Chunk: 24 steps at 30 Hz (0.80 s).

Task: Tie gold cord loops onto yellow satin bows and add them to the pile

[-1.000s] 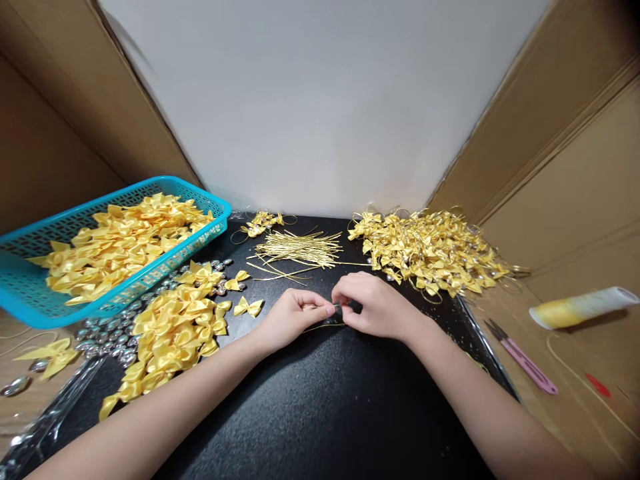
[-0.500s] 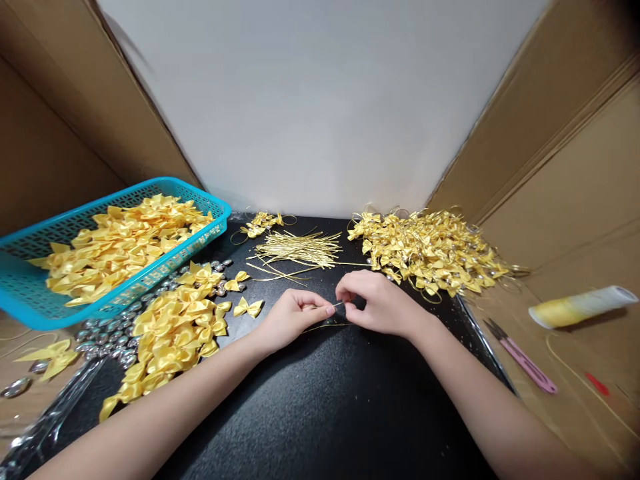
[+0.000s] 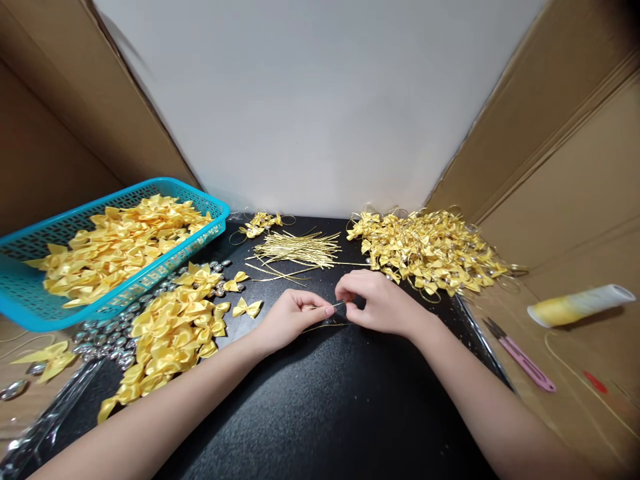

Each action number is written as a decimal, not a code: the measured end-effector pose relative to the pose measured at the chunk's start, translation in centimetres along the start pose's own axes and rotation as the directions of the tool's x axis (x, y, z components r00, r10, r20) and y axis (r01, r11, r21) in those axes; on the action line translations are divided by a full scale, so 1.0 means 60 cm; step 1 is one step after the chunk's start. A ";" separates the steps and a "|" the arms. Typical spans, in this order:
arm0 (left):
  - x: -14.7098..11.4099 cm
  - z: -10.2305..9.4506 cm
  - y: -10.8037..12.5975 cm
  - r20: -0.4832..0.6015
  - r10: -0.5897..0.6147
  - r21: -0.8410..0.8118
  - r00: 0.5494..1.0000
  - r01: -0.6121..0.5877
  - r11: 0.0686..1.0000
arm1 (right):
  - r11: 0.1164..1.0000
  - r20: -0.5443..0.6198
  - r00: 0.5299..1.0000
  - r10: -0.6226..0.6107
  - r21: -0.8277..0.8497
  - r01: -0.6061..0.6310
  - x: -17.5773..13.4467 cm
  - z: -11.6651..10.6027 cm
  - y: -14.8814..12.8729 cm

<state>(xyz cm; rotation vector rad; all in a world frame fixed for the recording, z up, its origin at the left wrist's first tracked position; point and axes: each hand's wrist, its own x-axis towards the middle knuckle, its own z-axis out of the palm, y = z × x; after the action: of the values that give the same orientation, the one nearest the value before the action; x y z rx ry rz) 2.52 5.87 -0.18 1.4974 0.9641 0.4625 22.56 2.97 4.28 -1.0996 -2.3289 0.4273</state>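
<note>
Over the black work surface (image 3: 300,413), my left hand (image 3: 295,317) and my right hand (image 3: 370,300) face each other with fingers pinched. A thin gold cord (image 3: 325,325) runs between them; part of it sags in a low arc beneath the fingers. My left thumb and forefinger hold one stretch of it, while my right fingertips grip it a short way across. The exact spot at the right fingertips is too small to make out. Just behind the hands lies a bundle of cut gold cords (image 3: 300,249). A single yellow bow (image 3: 247,307) sits left of my left hand.
A turquoise basket (image 3: 150,279) of yellow bows stands at left. Near it are a pile of loose bows (image 3: 170,333) and silver beads (image 3: 103,337). Finished-looking bows with cord loops (image 3: 430,250) heap at back right. Pink-handled snips (image 3: 523,357) and a cord spool (image 3: 580,305) lie right.
Both hands keep practically the same pinch and place on the gold cord. The whole view has shifted very slightly.
</note>
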 end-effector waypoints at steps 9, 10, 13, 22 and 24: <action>0.000 -0.002 0.002 0.004 -0.007 -0.005 1.000 0.007 1.000 | 1.000 0.002 1.000 0.006 -0.013 -0.006 0.000 -0.002 0.004; 0.000 -0.002 0.002 0.004 -0.006 -0.006 1.000 0.006 1.000 | 1.000 0.003 1.000 0.007 -0.012 -0.007 0.000 -0.003 0.004; -0.001 -0.001 0.001 0.010 -0.006 -0.010 1.000 0.006 1.000 | 1.000 0.002 1.000 0.016 -0.003 -0.016 -0.001 -0.002 0.004; 0.000 -0.018 0.008 0.169 0.040 -0.055 0.985 -0.031 0.998 | 1.000 0.011 1.000 0.005 -0.007 -0.005 0.001 -0.001 -0.003; -0.002 -0.026 0.021 0.210 0.112 -0.115 0.971 -0.089 0.989 | 1.000 -0.003 1.000 -0.015 -0.027 0.015 0.002 -0.002 -0.007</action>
<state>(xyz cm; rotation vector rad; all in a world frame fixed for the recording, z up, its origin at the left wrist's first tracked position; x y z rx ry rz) 1.60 6.85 1.34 1.4715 0.6853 0.4069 22.32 2.82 4.59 -1.0936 -2.3447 0.3891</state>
